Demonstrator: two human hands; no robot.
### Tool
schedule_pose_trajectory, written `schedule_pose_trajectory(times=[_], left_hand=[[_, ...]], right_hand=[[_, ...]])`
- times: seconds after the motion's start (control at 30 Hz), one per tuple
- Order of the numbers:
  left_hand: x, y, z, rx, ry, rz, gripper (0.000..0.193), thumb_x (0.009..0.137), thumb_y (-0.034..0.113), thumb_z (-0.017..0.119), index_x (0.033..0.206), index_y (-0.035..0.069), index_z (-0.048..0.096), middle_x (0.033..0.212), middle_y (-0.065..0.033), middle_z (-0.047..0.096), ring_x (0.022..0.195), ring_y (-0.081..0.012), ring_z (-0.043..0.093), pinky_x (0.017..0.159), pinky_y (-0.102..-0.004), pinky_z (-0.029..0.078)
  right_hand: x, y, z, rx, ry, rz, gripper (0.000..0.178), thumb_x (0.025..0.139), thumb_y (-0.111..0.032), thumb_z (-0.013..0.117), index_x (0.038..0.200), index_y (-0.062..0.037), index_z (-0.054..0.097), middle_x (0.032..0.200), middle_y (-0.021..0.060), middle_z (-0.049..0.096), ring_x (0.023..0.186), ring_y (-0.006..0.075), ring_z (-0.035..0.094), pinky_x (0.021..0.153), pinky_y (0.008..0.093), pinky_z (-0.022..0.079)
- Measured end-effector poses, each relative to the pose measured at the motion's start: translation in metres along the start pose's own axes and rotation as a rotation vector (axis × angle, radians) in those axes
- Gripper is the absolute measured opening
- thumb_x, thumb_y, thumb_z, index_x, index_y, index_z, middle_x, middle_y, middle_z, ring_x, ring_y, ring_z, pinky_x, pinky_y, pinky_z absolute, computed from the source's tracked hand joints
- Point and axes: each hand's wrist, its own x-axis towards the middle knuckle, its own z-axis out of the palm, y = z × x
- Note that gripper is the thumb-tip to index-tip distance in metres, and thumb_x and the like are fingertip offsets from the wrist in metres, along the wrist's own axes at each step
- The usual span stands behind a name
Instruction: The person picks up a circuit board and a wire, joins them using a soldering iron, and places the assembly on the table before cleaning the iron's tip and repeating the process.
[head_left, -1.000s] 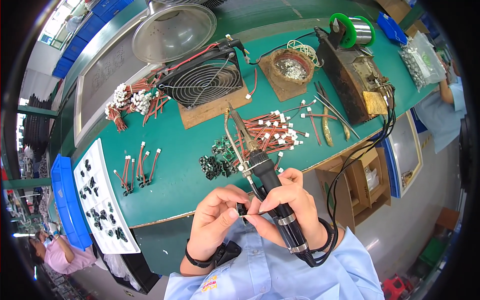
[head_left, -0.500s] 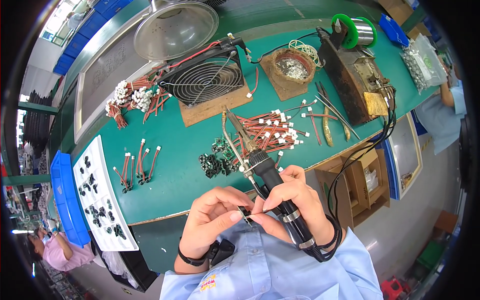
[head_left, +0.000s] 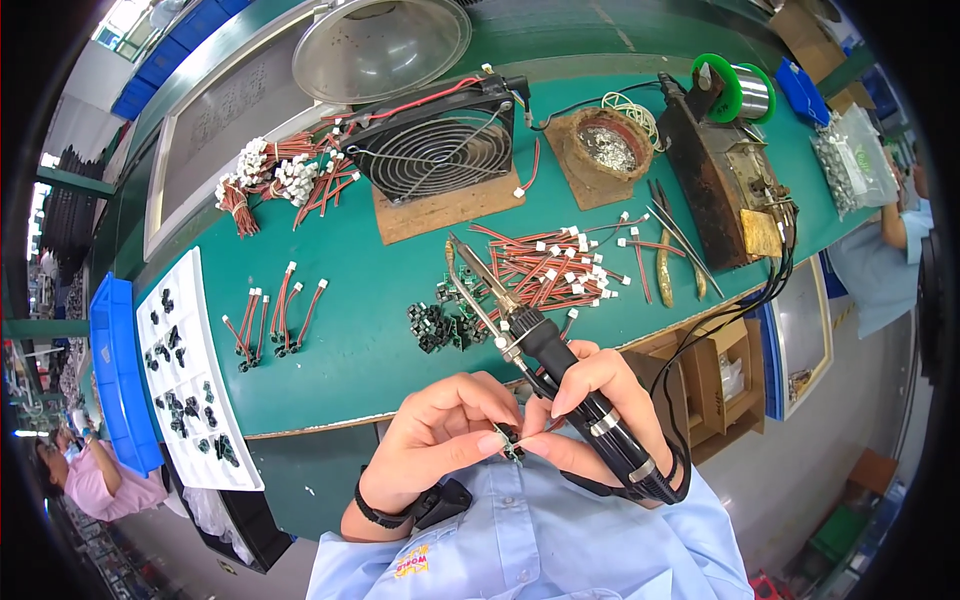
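My left hand is closed in a pinch on a small green-and-black circuit board, held in front of my shirt. My right hand grips a black soldering iron with a thin metal feed tube beside its tip. Its thumb and fingertips also meet close to the board, where a bit of red wire seems to show; the exact contact is hidden. The iron points up and away, over the bench. Beyond its tip lies a heap of red-and-black wires with white plugs. Small boards are piled beside it.
A black fan stands on a wooden board, near a solder pot and a solder feeder box with a green spool. Pliers lie by the box. A white tray of parts is left. Cables trail from the iron.
The whole view has shifted, so bench items sit a little differently in the picture. The small board has turned between my fingers, and my hands stay close together with the iron still held.
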Motion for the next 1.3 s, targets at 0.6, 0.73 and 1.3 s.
schedule_pose_trajectory(times=[0.6,0.73,1.3], left_hand=[[0.01,0.001,-0.001,0.221,0.206,0.161,0.012,0.084,-0.003,0.054,0.092,0.002,0.046,0.104,-0.0179,0.06,0.097,-0.0187,0.058,0.083,-0.0318,0.046],[0.015,0.002,-0.012,0.266,0.352,0.178,0.011,0.084,-0.002,0.053,0.091,0.002,0.045,0.104,-0.017,0.061,0.096,-0.0169,0.058,0.079,-0.0305,0.047],[0.02,-0.001,-0.02,0.422,0.499,0.281,0.011,0.083,0.001,0.056,0.088,0.002,0.046,0.099,-0.0181,0.062,0.09,-0.0159,0.058,0.079,-0.0282,0.045]], right_hand=[[-0.002,0.01,-0.007,-0.527,0.322,-0.219,0.052,0.071,-0.031,0.077,0.105,-0.0098,0.045,0.077,0.0067,0.061,0.078,0.0176,0.059,0.097,0.0436,0.026],[-0.026,0.002,-0.022,-0.596,0.321,-0.148,0.059,0.067,-0.044,0.076,0.107,-0.0097,0.05,0.074,0.005,0.059,0.074,0.0184,0.057,0.095,0.0438,0.027],[-0.045,0.01,-0.009,-0.745,-0.006,-0.2,0.049,0.053,-0.021,0.082,0.099,-0.0161,0.064,0.08,-0.0032,0.061,0.072,0.0147,0.058,0.089,0.0399,0.029]])
